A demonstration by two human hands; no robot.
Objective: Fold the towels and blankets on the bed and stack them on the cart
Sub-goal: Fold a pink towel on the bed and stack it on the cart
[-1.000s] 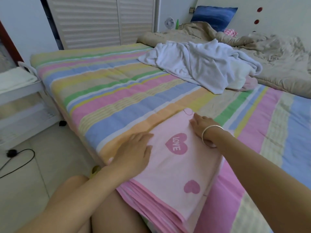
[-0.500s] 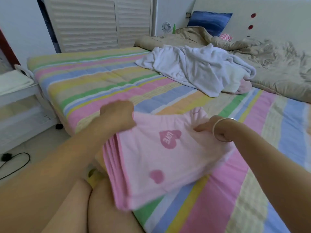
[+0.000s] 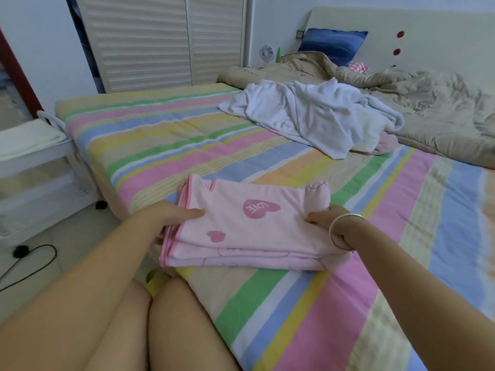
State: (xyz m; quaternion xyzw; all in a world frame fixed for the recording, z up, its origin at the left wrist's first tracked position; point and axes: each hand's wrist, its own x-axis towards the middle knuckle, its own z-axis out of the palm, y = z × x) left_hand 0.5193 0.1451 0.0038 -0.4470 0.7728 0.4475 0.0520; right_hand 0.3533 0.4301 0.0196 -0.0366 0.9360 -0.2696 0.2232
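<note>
We hold the folded pink towel [image 3: 241, 236] over the near edge of the bed [image 3: 166, 145], our left hand [image 3: 171, 215] gripping its left side with the thumb on top and our right hand [image 3: 322, 217] clasping its right side; a crumpled white blanket [image 3: 308, 116] lies further up the bed, and the cart [image 3: 37, 156] stands just beside the bed's left edge

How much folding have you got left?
One pale towel looks folded on the cart. The pink towel is folded, gripped at its ends by the left hand and right hand, not yet stacked. The white blanket and beige quilt lie crumpled on the bed, unfolded.
</note>
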